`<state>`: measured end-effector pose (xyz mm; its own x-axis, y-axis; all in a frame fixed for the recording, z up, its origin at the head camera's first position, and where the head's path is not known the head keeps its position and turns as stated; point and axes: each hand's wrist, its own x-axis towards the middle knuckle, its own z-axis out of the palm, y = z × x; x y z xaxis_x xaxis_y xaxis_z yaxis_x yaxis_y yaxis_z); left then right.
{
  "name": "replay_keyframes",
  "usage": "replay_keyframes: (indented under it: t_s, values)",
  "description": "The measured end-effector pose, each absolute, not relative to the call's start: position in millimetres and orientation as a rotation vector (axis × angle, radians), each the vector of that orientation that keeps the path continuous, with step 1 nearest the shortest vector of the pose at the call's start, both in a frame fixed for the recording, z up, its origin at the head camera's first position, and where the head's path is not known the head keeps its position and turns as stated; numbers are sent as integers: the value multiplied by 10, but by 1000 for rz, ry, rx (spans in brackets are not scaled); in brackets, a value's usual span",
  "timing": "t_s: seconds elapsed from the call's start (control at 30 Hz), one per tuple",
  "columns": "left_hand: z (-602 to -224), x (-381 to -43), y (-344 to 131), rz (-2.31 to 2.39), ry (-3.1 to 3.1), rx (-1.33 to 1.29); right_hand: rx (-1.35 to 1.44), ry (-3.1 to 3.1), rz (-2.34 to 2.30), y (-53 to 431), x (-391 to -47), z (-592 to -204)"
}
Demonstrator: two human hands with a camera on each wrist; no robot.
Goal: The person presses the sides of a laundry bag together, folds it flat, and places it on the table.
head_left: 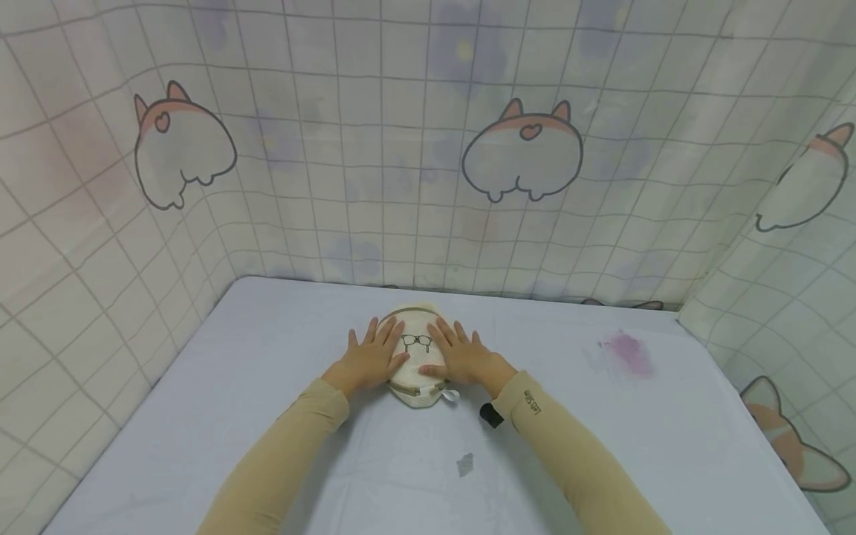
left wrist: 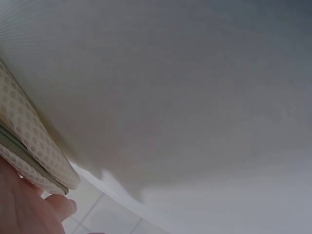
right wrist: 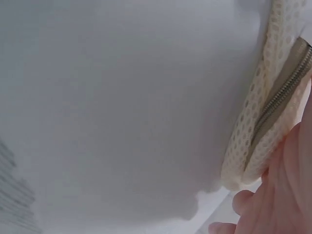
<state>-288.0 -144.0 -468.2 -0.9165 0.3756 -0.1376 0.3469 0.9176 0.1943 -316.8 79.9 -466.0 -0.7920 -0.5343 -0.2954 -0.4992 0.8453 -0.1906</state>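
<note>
A round cream mesh zip bag [head_left: 416, 362] lies on the white table, with a pair of glasses printed on its top. My left hand [head_left: 369, 361] rests on its left side, fingers spread and straight. On the opposite side my right hand [head_left: 467, 360] presses down with its fingers spread too. In the left wrist view, the bag's mesh edge [left wrist: 36, 141] and zip show beside the left hand [left wrist: 29, 209]. A tan zip [right wrist: 282, 97] runs along the mesh side in the right wrist view, above the right hand [right wrist: 278, 195]. The bag's contents are hidden.
The white table [head_left: 281, 327] meets a grid-patterned curtain [head_left: 374, 186] at the back and sides. A pink stain [head_left: 628, 354] marks the right part of the cloth, and a grey patch [head_left: 465, 464] lies nearer the front. A small black object [head_left: 491, 415] sits by the right cuff.
</note>
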Motion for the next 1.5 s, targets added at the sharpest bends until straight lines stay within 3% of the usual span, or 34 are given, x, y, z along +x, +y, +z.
replay_keyframes:
  t_s: [1.5]
  values:
    - [-4663,-2917,-1434,250,2789,460,-757,2658,-185,799,-3167,-4709]
